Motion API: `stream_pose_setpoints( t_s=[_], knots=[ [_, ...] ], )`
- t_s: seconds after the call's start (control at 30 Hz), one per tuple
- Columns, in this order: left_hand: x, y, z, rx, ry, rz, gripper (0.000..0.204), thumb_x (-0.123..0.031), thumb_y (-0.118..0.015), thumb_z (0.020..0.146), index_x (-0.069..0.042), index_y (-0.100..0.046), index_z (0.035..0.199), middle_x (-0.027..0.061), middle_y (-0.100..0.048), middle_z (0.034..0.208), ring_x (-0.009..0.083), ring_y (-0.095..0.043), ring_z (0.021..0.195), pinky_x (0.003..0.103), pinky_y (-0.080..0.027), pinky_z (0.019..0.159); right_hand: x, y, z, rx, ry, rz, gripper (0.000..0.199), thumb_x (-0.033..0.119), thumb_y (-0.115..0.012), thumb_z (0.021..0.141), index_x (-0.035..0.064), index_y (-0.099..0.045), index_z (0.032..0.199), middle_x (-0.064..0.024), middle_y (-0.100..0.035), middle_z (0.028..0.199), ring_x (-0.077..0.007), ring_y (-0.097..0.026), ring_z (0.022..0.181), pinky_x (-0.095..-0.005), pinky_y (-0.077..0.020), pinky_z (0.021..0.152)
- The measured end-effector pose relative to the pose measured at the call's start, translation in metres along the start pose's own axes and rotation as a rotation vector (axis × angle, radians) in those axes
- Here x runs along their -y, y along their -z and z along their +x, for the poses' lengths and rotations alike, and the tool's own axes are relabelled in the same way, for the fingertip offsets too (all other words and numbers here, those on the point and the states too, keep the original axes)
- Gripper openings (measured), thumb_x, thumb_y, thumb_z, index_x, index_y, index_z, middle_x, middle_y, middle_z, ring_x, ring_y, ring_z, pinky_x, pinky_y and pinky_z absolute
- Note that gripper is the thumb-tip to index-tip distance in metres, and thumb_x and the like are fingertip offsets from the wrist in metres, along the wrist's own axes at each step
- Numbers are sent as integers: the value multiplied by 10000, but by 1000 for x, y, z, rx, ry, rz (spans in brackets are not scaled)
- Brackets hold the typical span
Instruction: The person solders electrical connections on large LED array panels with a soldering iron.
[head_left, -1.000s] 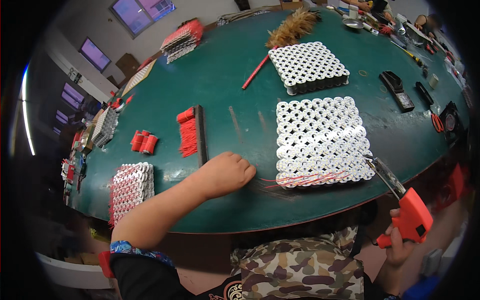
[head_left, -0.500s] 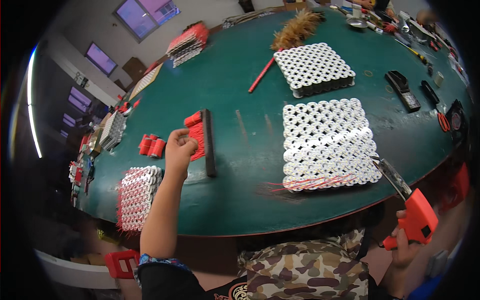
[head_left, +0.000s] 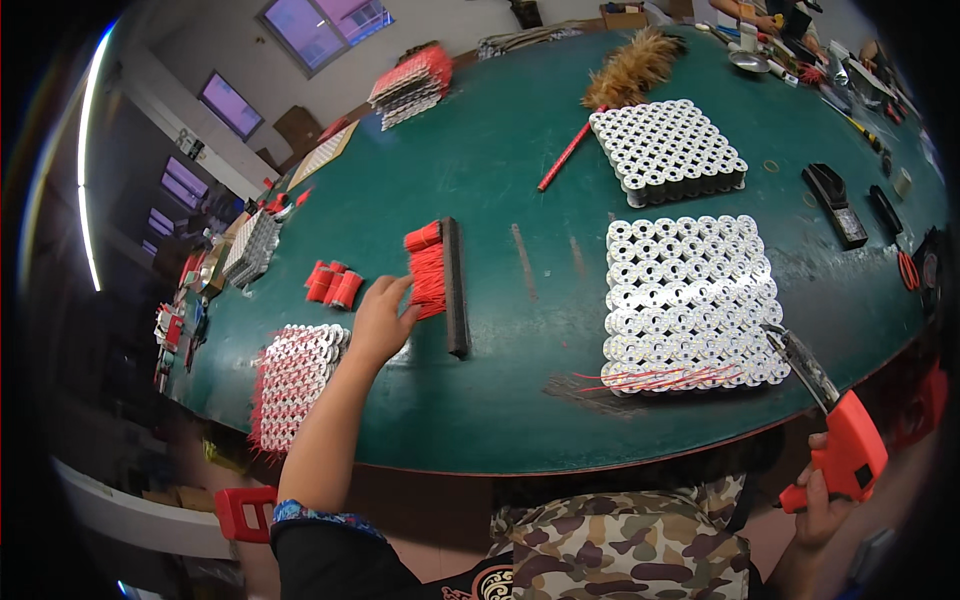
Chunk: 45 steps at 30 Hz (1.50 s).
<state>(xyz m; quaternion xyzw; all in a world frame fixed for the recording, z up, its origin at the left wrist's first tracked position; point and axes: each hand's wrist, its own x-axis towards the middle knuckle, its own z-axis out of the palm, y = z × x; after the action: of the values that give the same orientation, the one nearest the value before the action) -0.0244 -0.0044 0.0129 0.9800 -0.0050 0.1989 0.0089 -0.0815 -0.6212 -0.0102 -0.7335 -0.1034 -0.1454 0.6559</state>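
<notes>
My left hand [head_left: 383, 318] reaches over the table beside a stack of loose red wires [head_left: 428, 283], its fingers apart at the wires' near left edge. A red bundle [head_left: 422, 236] lies at the far end of that stack, and a dark bar [head_left: 455, 290] runs along its right side. In my right hand [head_left: 822, 508] is a red pistol-grip soldering gun [head_left: 850, 450]. Its metal tip points to the right edge of a panel of round white circuit boards [head_left: 690, 300]. Several red wires [head_left: 670, 379] lie across the panel's near rows.
Short red bundles [head_left: 333, 285] lie left of the wires. A stack of wired boards [head_left: 300, 385] is by my left forearm. Behind the panel stand another white stack [head_left: 668, 150] and a feather duster [head_left: 630, 70]. A black holder [head_left: 835, 205] lies at right. Another person's hand [head_left: 768, 22] shows far right.
The whole view has shifted, moving the table's things rightward. My left hand has drawn slightly nearer and left of the wires, its curled fingers spreading. My right hand still holds the soldering gun.
</notes>
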Motion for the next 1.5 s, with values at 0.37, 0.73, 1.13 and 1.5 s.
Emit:
stream_pose_setpoints(
  t_s=[0.37,0.73,1.13,1.5],
  knots=[
    [5,-16,14,148,-75,193,73,-113,-659,853,-82,-682,915,84,-648,906,302,-627,931,452,-469,815,1,-2,-1,6,-10,-16,476,50,-575,899,-46,-457,1350,-208,-640,1186,-107,-587,751,-242,-504,683],
    [7,-9,19,78,-108,195,93,-103,-655,838,-80,-721,899,73,-653,933,301,-630,942,445,-483,837,5,-8,0,-49,-40,7,450,92,-615,870,-84,-535,1277,-203,-667,1149,-127,-605,740,-265,-508,666],
    [-3,-21,10,59,-170,333,59,-102,-610,813,-95,-644,861,67,-619,846,290,-619,847,442,-465,774,1,-10,-4,-63,-62,13,426,60,-589,858,-86,-557,1257,-198,-672,1148,-128,-604,735,-267,-514,670],
    [-4,-13,10,-16,-283,334,113,-76,-572,804,-102,-630,898,55,-601,832,264,-620,865,417,-463,797,-2,-9,-4,-51,-67,43,433,74,-602,868,-69,-550,1273,-195,-672,1153,-126,-597,722,-263,-506,651]
  ],
)
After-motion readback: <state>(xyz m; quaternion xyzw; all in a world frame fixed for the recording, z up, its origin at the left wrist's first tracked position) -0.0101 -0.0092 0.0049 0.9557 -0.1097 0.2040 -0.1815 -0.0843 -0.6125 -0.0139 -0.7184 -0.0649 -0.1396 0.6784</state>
